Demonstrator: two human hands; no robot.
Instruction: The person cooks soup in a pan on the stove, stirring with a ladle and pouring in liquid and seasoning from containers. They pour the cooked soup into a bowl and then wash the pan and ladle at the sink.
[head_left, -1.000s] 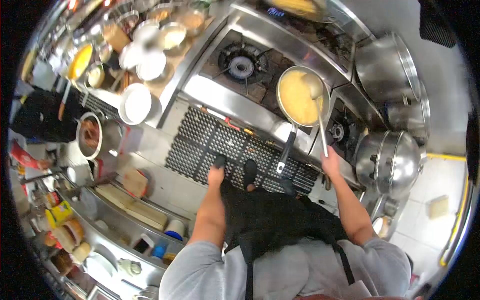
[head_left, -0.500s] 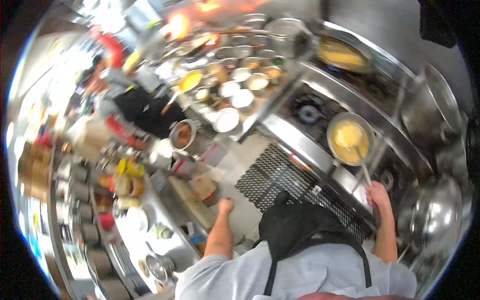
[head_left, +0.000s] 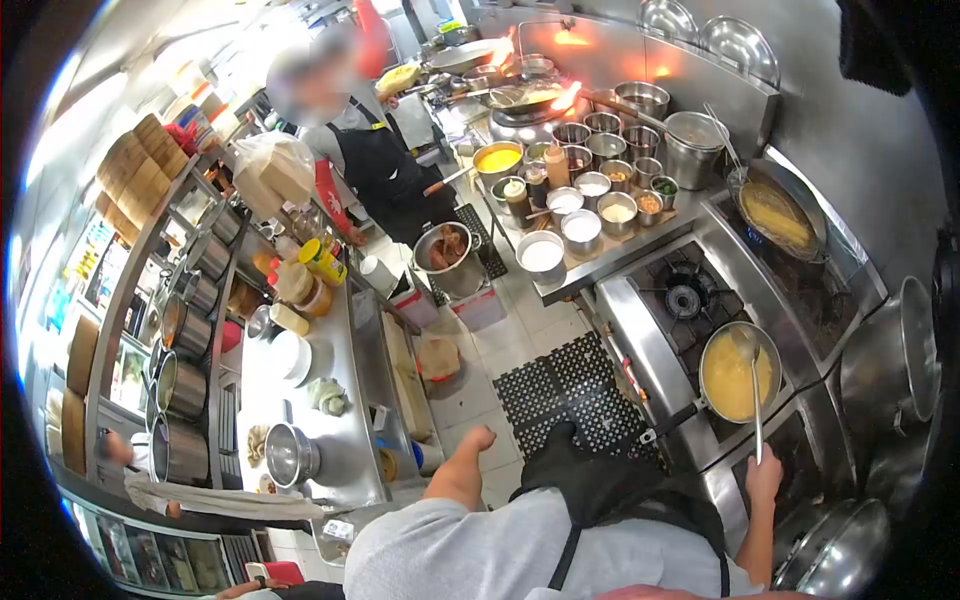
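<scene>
My right hand [head_left: 764, 475] is closed around the long handle of a metal ladle [head_left: 757, 405]. The ladle's bowl rests at the far side of a saucepan [head_left: 705, 378], in yellow liquid [head_left: 735, 385]. This pan sits on a stove burner, its handle pointing toward the lower left. Away from the stove, my left hand [head_left: 479, 437] hangs over the floor with its fingers curled, and nothing shows in it.
Beside the pan is a bare burner [head_left: 684, 298]; behind it, a wok [head_left: 780, 215] holds a strainer and yellow food. Several metal containers [head_left: 582, 230] crowd the counter. A co-worker [head_left: 385, 170] stands near a pot of meat [head_left: 447, 258]. Black mats [head_left: 560, 390] cover part of the floor.
My view has swung, so the stove sits lower and further right. The ladle's bowl has moved from the pan's near part to its far side. Both hands remain closed.
</scene>
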